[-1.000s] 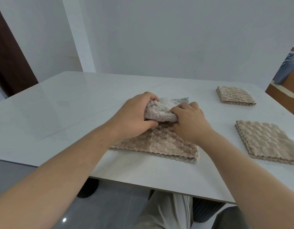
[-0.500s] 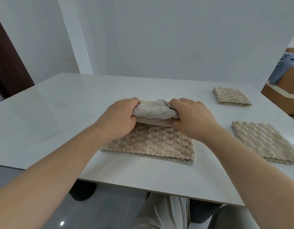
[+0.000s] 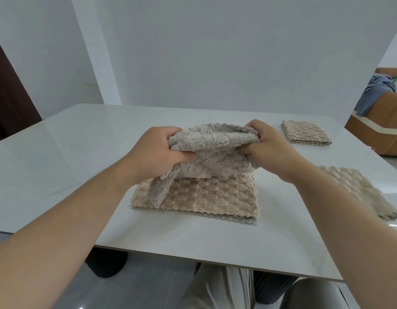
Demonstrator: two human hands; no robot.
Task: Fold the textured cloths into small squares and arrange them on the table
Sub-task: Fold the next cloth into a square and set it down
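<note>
A pale grey-beige textured cloth [image 3: 213,152] hangs bunched above the table's middle. My left hand [image 3: 161,150] grips its left end and my right hand [image 3: 266,148] grips its right end. Its lower left corner droops onto a beige textured cloth [image 3: 206,197] that lies flat on the white table [image 3: 81,157] beneath. A small folded beige square [image 3: 304,135] rests at the far right. Another folded beige cloth [image 3: 349,192] lies at the near right, partly hidden by my right forearm.
The table's front edge [image 3: 215,262] runs close to my lap. A white wall stands behind the table. An orange-brown sofa [image 3: 380,123] with blue fabric on it sits beyond the right edge. A dark door is at the far left.
Both hands have lifted the pale cloth off the flat beige cloth and drawn apart, spreading the bundle wider between them.
</note>
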